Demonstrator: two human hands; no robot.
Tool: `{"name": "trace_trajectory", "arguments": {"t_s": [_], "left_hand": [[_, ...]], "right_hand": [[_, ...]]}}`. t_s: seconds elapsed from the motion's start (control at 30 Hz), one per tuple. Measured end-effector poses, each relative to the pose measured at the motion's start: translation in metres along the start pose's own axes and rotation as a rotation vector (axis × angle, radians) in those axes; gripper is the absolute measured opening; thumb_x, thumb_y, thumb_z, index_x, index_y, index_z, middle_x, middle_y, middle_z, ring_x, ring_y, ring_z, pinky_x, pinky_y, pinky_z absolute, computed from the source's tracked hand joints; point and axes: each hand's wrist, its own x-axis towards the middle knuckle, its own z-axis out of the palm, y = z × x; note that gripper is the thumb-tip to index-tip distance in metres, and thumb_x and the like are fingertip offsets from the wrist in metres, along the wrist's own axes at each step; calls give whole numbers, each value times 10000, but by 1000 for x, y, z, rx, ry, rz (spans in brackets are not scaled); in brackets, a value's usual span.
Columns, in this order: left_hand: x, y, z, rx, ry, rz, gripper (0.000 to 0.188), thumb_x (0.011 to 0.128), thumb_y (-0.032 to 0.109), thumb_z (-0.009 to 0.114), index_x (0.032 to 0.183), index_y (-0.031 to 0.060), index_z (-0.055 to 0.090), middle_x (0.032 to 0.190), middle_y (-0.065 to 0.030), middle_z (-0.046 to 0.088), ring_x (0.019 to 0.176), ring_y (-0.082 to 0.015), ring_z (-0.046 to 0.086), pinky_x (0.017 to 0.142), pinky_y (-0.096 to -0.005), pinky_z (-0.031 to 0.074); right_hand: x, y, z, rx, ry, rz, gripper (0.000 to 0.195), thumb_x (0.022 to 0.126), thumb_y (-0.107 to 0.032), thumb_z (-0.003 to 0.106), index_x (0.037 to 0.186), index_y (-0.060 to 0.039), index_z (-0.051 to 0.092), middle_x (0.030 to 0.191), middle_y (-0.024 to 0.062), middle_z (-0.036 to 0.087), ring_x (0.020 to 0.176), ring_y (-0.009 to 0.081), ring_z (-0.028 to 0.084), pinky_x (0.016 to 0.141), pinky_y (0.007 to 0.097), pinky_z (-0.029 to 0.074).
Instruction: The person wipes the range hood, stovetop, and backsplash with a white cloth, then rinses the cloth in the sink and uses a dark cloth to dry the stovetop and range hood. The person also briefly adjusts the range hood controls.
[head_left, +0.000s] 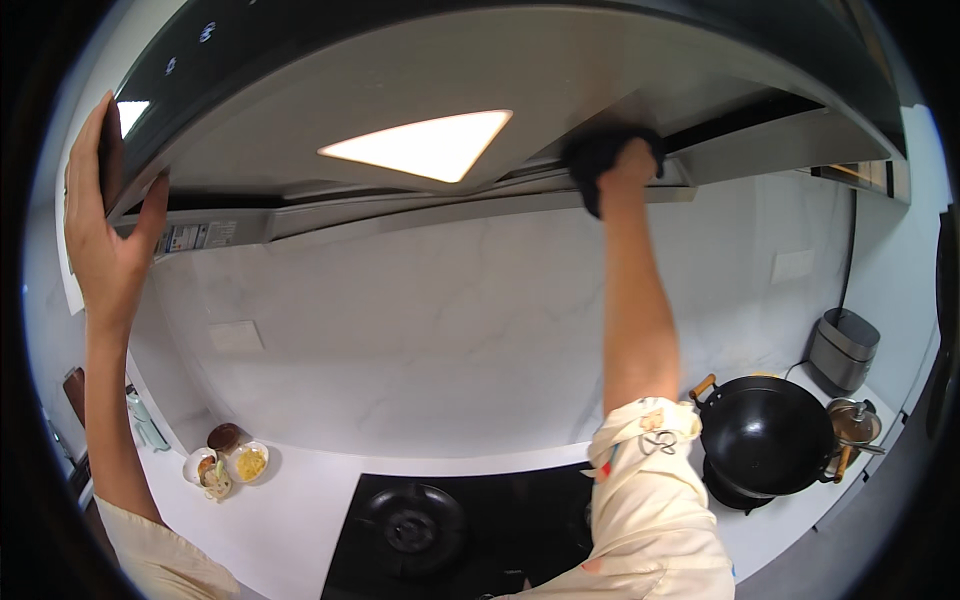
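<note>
Overhead spans a range hood with a dark glossy front and a lit lamp in its grey underside. My left hand grips the hood's left edge, thumb underneath and fingers on the outer face. Raised to the hood's underside, my right hand holds a dark cloth against the surface near the dark gap by the rear metal strip. The cloth covers part of the fingers.
Below are a black gas hob and, left, small dishes of food. A black wok with wooden handles, a lidded glass pot and a grey appliance stand right. Behind rises a marbled wall.
</note>
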Motion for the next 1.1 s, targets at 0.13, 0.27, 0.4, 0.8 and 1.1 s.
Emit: {"name": "trace_trajectory", "arguments": {"t_s": [0.13, 0.27, 0.4, 0.8, 1.1], "left_hand": [[-17, 6, 17, -44, 9, -59, 707, 829, 220, 708, 1479, 229, 429, 1453, -77, 506, 1320, -294, 500, 1109, -424, 414], [-6, 1, 11, -26, -41, 2, 782, 776, 227, 682, 1501, 225, 391, 1474, -76, 481, 1322, -302, 490, 1123, -426, 393], [-7, -9, -3, -28, -33, 3, 849, 716, 228, 660, 1513, 211, 368, 1484, -87, 461, 1326, -298, 477, 1131, -421, 375], [-1, -4, -11, -104, -121, 0, 917, 666, 240, 688, 1516, 163, 351, 1482, -110, 443, 1345, -310, 441, 1142, -438, 353], [0, 3, -13, -158, -185, -83, 900, 688, 176, 707, 1512, 108, 350, 1497, -135, 420, 1357, -325, 424, 1128, -422, 331]], "right_hand": [[-40, 70, -6, -267, -332, 355, 407, 969, -234, 492, 1309, -12, 528, 1293, 141, 592, 1141, 287, 588, 946, 414, 508], [-5, 19, -18, -253, -385, 186, 520, 982, -302, 406, 1382, 22, 483, 1393, 161, 533, 1259, 301, 503, 1103, 383, 383], [8, -102, -8, 15, -371, 21, 521, 1011, -358, 337, 1202, 63, 578, 1206, 176, 626, 1160, 318, 575, 1034, 416, 473], [-45, -104, -12, -296, -638, -207, 411, 982, -261, 409, 1242, 15, 567, 1301, 171, 569, 1200, 288, 556, 1000, 470, 476], [-155, -77, 32, -276, -315, 118, 308, 959, -197, 479, 1195, -21, 568, 1249, 110, 583, 1123, 226, 560, 815, 382, 528]]}}
